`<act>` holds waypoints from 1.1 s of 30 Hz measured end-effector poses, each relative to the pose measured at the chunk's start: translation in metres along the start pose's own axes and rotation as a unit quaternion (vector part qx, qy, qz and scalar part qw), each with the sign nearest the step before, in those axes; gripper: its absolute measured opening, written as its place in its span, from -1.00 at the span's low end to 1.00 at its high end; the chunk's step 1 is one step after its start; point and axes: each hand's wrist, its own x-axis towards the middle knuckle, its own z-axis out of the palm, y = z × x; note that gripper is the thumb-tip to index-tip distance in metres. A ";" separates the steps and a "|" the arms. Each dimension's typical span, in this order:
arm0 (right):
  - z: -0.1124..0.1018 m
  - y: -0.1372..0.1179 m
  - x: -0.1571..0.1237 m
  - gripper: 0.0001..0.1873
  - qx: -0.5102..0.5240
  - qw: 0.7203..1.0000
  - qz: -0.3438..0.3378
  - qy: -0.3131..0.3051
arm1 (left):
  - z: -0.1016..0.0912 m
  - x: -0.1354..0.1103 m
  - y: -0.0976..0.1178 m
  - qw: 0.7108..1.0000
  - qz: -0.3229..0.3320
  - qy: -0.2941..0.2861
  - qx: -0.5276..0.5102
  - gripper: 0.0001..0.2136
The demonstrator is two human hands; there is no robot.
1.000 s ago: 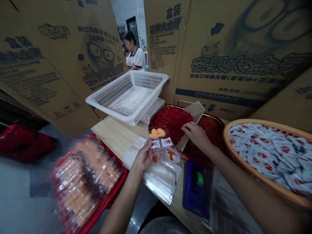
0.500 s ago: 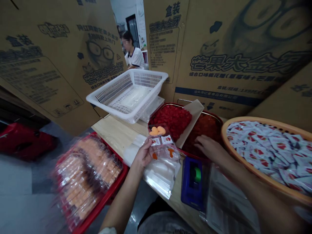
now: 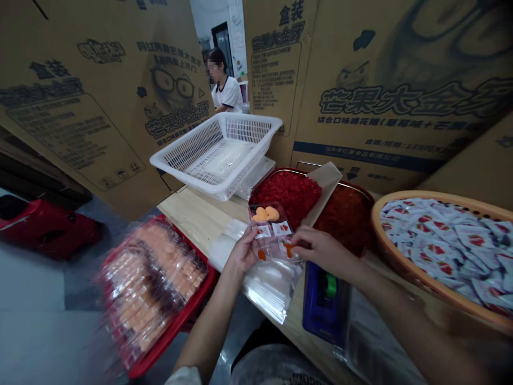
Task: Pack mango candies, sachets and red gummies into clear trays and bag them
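My left hand grips the left side of a clear plastic compartment tray. Orange puffy sweets fill its far end, and two white sachets with red prints lie in the middle. At the near end is a small orange jelly-like piece. The fingers of my right hand are pinched at the tray's near right compartment, on another orange piece. Clear plastic bags lie beneath the tray on the wooden table.
Behind stand a tray of red pieces and a tray of darker orange pieces, a divider between. Around are an orange basket of sachets, blue tape dispenser, white basket, red crate of packs, cartons and a person.
My right hand has moved left from the tray of darker orange pieces to the clear tray's near right compartment. My left hand keeps its grip. The view has shifted slightly.
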 end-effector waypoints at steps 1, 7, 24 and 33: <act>0.006 -0.005 0.002 -0.92 -0.006 1.000 -0.015 -0.014 | 0.001 0.000 0.000 1.000 0.004 -0.002 0.002 -0.70; 0.028 -0.012 0.016 -0.92 -0.025 0.998 -0.046 -0.023 | 0.005 -0.002 -0.001 1.000 0.002 -0.010 0.000 -0.74; 0.000 0.037 -0.098 -0.63 -0.398 0.850 0.275 0.210 | -0.009 0.003 0.000 0.999 -0.028 -0.008 0.023 -0.56; 0.032 0.086 -0.123 -0.63 -0.358 0.862 0.269 0.237 | -0.014 0.005 0.004 0.998 -0.064 -0.012 0.018 -0.59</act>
